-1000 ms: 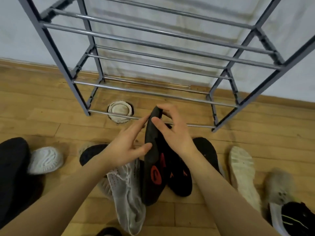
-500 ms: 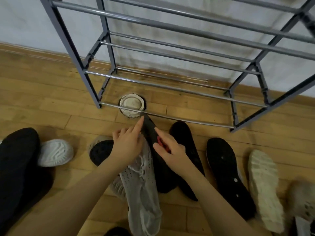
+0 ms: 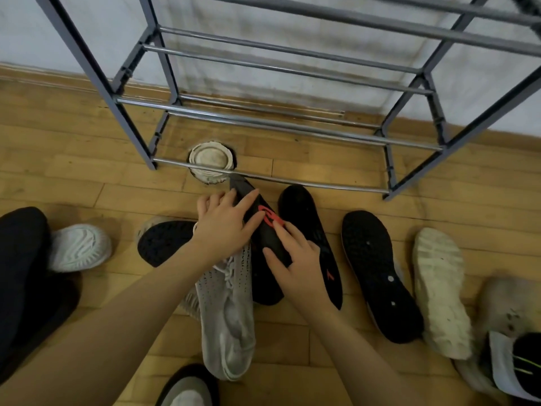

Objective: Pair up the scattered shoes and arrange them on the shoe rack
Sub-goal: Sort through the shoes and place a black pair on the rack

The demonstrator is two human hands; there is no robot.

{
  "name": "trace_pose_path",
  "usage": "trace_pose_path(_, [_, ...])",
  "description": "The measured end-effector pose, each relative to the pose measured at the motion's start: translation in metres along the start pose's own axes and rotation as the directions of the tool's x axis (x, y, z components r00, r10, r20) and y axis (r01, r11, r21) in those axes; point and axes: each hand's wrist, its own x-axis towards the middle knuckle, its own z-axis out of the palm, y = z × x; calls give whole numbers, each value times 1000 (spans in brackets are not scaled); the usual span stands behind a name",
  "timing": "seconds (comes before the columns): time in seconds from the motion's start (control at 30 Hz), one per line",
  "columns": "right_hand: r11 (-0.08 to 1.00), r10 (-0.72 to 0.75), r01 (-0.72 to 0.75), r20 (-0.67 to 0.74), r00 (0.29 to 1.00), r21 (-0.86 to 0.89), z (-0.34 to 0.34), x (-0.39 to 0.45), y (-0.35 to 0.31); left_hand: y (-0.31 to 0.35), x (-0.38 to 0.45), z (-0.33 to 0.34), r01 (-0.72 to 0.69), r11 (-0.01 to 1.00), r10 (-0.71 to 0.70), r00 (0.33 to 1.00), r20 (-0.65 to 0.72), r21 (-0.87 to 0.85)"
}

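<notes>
A black shoe with a red logo lies on its side on the wooden floor just in front of the grey metal shoe rack. My left hand rests on its toe end and my right hand presses on its heel end; both hold it. Its black mate lies sole-up right beside it. A grey knit sneaker lies under my left wrist. Further right lie a black-soled shoe and a white-soled shoe, both sole-up.
A round white floor cap sits under the rack's front bottom rail. A white sneaker is on my foot at left, beside my dark trouser leg. More shoes lie at the far right, bottom and behind my left hand.
The black shoe with the red logo, held upright a second ago, has been lowered to the floor beside its mate. Both hands followed it down; the view tilted downward.
</notes>
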Motion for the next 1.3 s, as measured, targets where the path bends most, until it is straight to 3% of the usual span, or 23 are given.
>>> trace_pose_path(0.13, [957,-235,187,-211,949,-221,-29,-6,1,19,-9,-7,-23,993,9,993,-120,-114])
trace_pose_path(0.3, [879,-361,246,-233,903,-409,-73,-22,12,58,-11,-11,-136,973,99,975,-197,-184])
trace_pose_path(0.4, [880,-293,187,-189,937,-437,-83,-40,31,76,-12,3,-193,966,171,976,-135,-173])
trace_pose_path(0.5, [872,-107,88,-12,994,-481,-81,-56,55,83,-19,24,-233,972,232,972,-48,-21])
trace_pose_path(0.6, [895,46,-9,72,996,-447,-73,-64,67,84,-34,32,-229,963,241,967,-77,140])
trace_pose_path(0.73, [926,144,-105,81,986,-363,-59,-60,69,78,-41,33,-191,957,218,970,-106,217])
trace_pose_path(0.87, [907,173,-117,104,979,-404,-37,-61,66,61,-43,38,-228,934,229,973,31,273])
trace_pose_path(0.97, [906,195,-162,45,980,-391,-30,-60,61,57,-40,38,-248,935,245,969,44,254])
trace_pose_path(1.07, [912,141,-153,-59,988,-381,-32,-54,55,56,-40,28,-268,942,287,955,-70,200])
trace_pose_path(1.17, [949,74,-88,-60,995,-303,-31,-41,36,48,-52,13,-263,954,292,928,-234,148])
trace_pose_path(1.3, [977,19,-18,2,1000,-213,-16,-23,2,20,-73,-2,-56,998,59,964,-260,20])
